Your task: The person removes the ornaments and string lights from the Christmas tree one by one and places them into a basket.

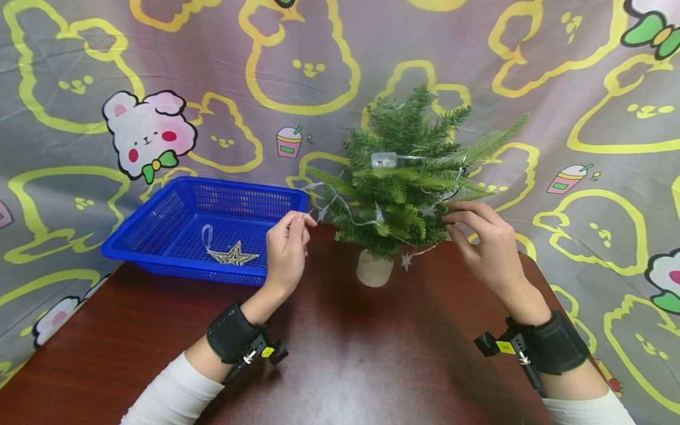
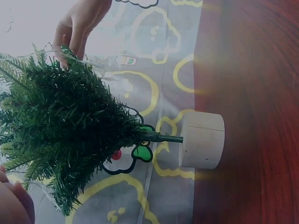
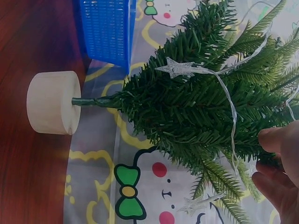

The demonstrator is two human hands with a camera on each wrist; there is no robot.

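Observation:
A small artificial Christmas tree [image 1: 404,177] stands upright in a round pale wooden base [image 1: 374,270]. A clear string of star lights [image 1: 350,215] winds around its branches, and its small clear battery box [image 1: 383,159] rests on the front. At the tree's left, my left hand [image 1: 287,248] has curled fingers, with thumb and forefinger pinching the light string. My right hand [image 1: 489,248] is at the tree's right side; in the right wrist view its thumb and fingers close around a dark green branch [image 3: 272,161]. Needles partly hide those fingertips.
A blue plastic basket [image 1: 183,262] stands on the left of the brown table [image 1: 340,354]. Inside it lies a glittery gold star ornament [image 1: 234,255] with a ribbon loop. A patterned grey curtain [image 1: 212,53] hangs right behind the table.

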